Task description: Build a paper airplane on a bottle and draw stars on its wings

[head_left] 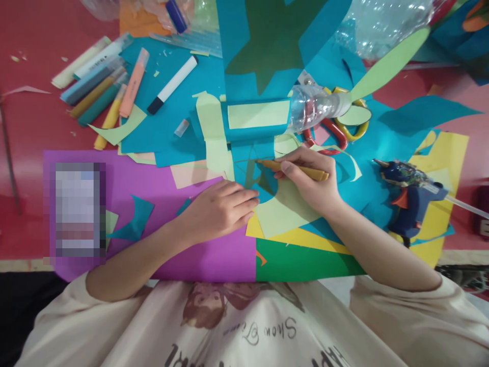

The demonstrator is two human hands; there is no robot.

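Note:
Between the fingers of my right hand (311, 178) is a brownish-yellow marker (296, 169), its tip on a small blue piece of paper (244, 151). Thin drawn lines form part of a star there, and a dark patch fills some of it. My left hand (225, 206) lies flat, fingertips on the lower edge of that blue piece. Just above it sits a blue paper band with a pale green strip (259, 115), joined to a clear plastic bottle neck (305, 106). A pale green paper blade (389, 63) sticks out from the neck's end.
Several markers (103, 76) lie at the upper left, with a white marker (172, 85) nearby. Red and yellow scissors (330, 136) rest beside the bottle. A blue glue gun (410, 201) lies at right on yellow paper (456, 168). Purple paper (191, 257) and green paper (298, 260) line the front.

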